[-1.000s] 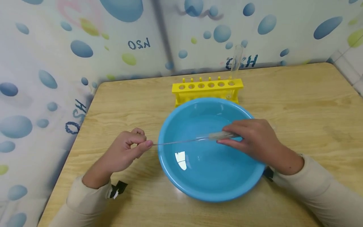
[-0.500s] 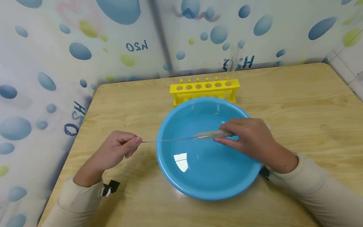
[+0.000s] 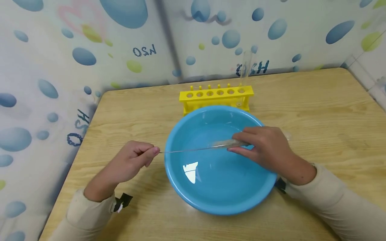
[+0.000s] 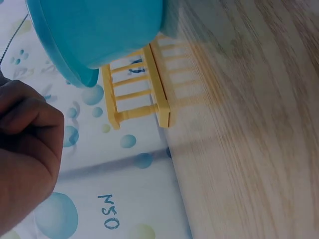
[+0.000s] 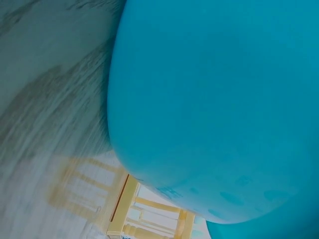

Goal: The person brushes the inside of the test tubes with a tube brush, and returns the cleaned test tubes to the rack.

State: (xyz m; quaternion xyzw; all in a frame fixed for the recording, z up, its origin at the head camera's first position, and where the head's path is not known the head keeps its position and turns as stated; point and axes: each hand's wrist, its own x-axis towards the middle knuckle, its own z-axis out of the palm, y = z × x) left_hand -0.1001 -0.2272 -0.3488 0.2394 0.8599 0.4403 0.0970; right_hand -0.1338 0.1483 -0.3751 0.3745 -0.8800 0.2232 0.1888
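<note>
Wooden tabletop, whitish wire-stemmed brush

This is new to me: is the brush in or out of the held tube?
Apparently in: its bristles show through the clear tube the right hand grips.

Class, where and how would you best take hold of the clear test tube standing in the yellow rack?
I'd probably pinch the test tube by its upper part, coming from the right, and draw it straight up. It stands roughly upright in the rightmost hole of the yellow rack, its upper length rising bare above the rack, while the blue basin sits close in front.
</note>
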